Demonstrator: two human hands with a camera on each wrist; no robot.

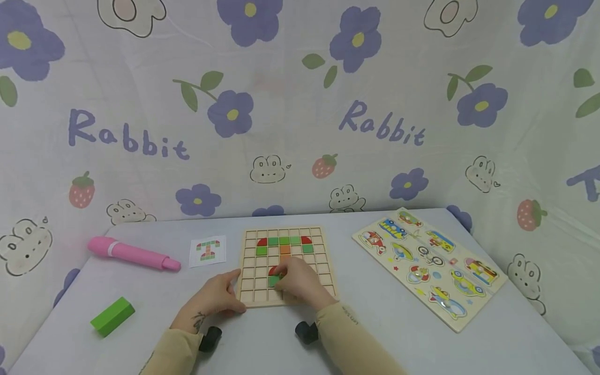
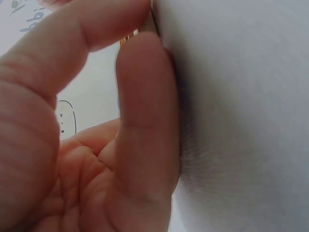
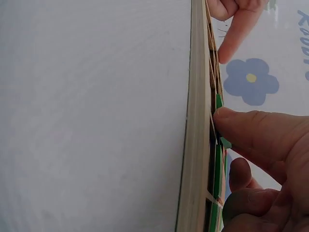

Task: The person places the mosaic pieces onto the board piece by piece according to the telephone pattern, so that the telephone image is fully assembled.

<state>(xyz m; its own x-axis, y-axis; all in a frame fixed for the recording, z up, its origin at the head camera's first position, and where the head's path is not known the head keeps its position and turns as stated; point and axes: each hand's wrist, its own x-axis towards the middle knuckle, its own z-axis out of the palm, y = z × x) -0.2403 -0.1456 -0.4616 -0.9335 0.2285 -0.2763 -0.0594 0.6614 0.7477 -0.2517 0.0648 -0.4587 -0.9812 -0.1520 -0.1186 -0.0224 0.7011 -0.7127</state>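
A wooden grid board lies on the table with red, green and orange tiles in some squares. My left hand rests at its left side, fingertips against the edge and thumb by the near-left corner. Over the middle of the board, my right hand pinches a small green tile, its thumb on the tile in the right wrist view. Just beyond it is a red quarter-round tile, partly covered by the fingers. The left wrist view shows mostly fingers close to the tabletop.
A pattern card lies left of the board, with a pink microphone-shaped toy beyond it. A green block is at the near left. On the right lies a wooden vehicle puzzle. A printed cloth hangs behind.
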